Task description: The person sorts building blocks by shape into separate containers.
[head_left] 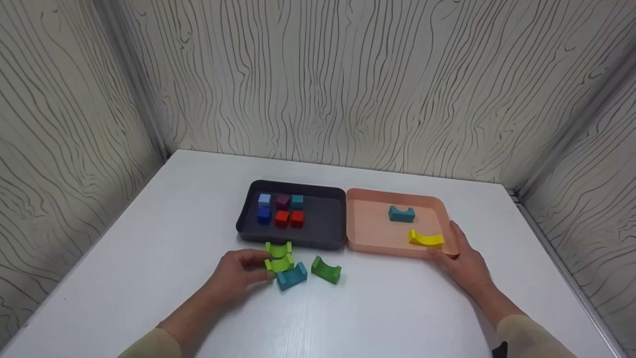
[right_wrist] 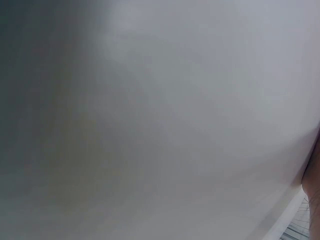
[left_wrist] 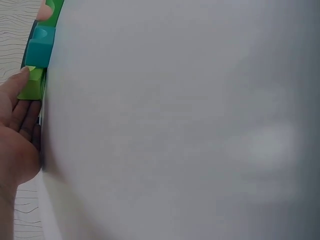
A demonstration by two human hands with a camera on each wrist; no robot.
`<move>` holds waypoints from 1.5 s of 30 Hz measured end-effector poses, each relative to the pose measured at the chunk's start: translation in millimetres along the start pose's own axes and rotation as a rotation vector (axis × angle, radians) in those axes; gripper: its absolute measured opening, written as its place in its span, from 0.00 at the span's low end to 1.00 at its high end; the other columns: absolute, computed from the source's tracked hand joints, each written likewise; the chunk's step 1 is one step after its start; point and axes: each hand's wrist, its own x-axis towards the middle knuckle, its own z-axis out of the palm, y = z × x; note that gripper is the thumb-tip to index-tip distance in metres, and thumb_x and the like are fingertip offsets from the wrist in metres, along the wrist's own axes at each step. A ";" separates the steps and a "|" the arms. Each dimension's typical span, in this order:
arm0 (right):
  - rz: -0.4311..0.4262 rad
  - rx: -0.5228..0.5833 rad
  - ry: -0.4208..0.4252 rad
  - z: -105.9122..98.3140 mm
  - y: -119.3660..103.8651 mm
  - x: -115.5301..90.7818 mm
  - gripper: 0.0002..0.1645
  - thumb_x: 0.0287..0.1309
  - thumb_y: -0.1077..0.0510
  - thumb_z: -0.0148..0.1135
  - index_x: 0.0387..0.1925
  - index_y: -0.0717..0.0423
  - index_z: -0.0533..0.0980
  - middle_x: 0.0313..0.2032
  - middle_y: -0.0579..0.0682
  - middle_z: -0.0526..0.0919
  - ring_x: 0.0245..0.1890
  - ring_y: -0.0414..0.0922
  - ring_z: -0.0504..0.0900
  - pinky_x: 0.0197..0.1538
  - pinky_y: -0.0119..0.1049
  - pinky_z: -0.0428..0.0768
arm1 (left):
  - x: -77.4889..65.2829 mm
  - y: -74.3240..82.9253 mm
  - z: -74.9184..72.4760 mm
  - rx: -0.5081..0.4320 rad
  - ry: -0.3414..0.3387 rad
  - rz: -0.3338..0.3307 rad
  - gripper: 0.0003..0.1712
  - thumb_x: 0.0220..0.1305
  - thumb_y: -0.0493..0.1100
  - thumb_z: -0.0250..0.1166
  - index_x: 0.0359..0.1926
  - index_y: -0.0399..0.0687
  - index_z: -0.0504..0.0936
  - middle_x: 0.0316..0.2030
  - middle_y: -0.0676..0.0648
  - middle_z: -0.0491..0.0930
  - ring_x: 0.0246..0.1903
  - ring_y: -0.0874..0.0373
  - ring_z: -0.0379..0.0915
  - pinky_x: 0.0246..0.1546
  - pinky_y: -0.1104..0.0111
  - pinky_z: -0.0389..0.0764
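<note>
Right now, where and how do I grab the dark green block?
From above, pinch the dark green block by its two raised ends. Its curved dip faces up between them, and the gap beside the nearby teal block should leave room.

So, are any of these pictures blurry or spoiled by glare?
Head view: fairly sharp, soft sheen on the white table; left wrist view: left hand clear enough at the edge, pale glare toward the right; right wrist view: mostly featureless grey blur, darker at left.
</note>
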 end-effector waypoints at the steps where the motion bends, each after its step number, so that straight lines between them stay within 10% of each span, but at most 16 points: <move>1: 0.000 0.005 -0.002 0.2 -0.1 0.0 0.74 0.60 0.16 0.58 0.86 0.44 0.31 0.81 0.70 0.50 0.74 0.73 0.60 0.71 0.76 0.60 | -0.5 0.5 -0.6 -0.008 0.001 0.001 0.25 0.60 0.43 0.81 0.59 0.53 0.89 0.54 0.51 0.88 0.55 0.54 0.83 0.62 0.55 0.81; 30: -0.007 -0.004 0.018 1.5 1.4 0.5 0.74 0.59 0.15 0.57 0.87 0.46 0.33 0.81 0.69 0.52 0.74 0.72 0.62 0.71 0.75 0.61 | 17.9 95.3 -27.2 0.004 0.034 0.145 0.20 0.66 0.39 0.77 0.58 0.49 0.89 0.52 0.49 0.88 0.51 0.53 0.86 0.53 0.65 0.86; 45: -0.001 0.011 0.023 2.3 1.4 -0.3 0.74 0.59 0.15 0.58 0.87 0.46 0.33 0.82 0.67 0.51 0.75 0.71 0.60 0.71 0.76 0.60 | 54.3 149.5 1.4 -0.021 -0.028 0.212 0.20 0.65 0.40 0.77 0.58 0.55 0.90 0.51 0.53 0.89 0.51 0.56 0.86 0.54 0.64 0.86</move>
